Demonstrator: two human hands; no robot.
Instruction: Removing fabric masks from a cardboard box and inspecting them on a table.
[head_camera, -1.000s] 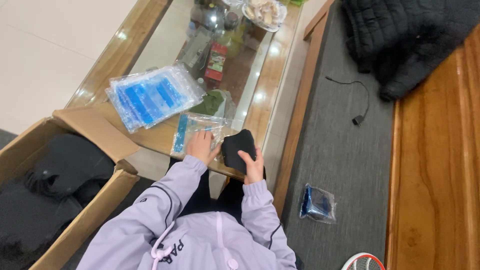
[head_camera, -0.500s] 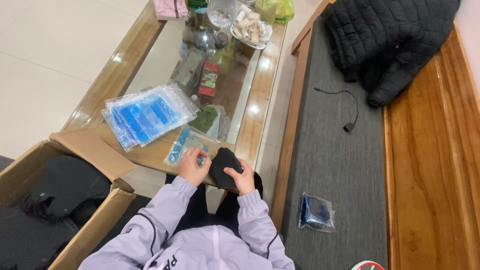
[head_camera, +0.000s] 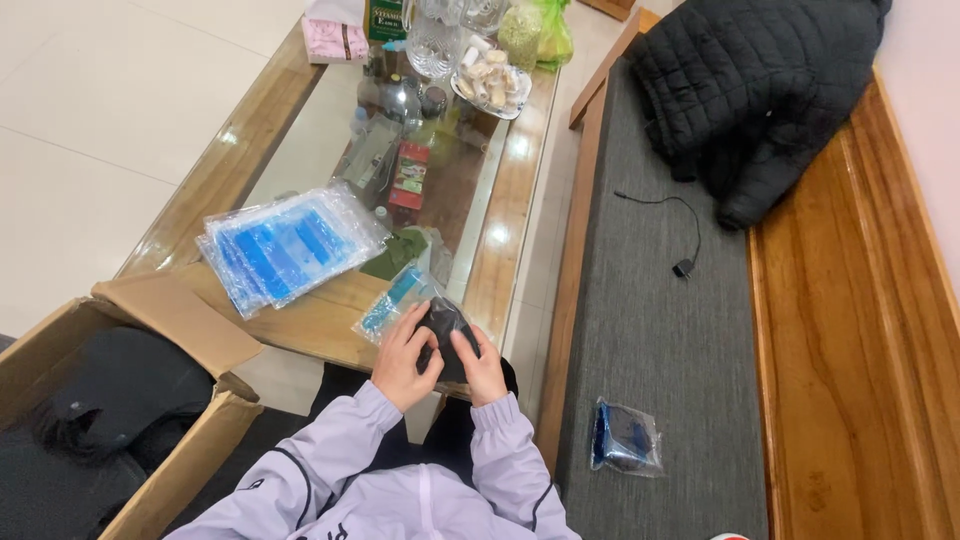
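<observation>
A black pouch (head_camera: 441, 328) is lying at the near edge of the table (head_camera: 318, 322), partly inside a clear bag (head_camera: 396, 300). The left hand (head_camera: 403, 357) and the right hand (head_camera: 480, 362) are both gripping the pouch, fingers curled around it. A stack of blue bags (head_camera: 282, 244) is sitting to the left, a cardboard box (head_camera: 150, 400) is standing near left, and a packed bag (head_camera: 627, 438) is lying on the bench (head_camera: 650, 300) to the right.

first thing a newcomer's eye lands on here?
Probably the two hands: the left hand and right hand together grip a small black item partly inside a clear blue-printed bag at the near edge of the glass-topped table. Next, the stack of blue-and-clear bags on the table's left side, and the black quilted jacket heaped on the grey bench top right.
</observation>
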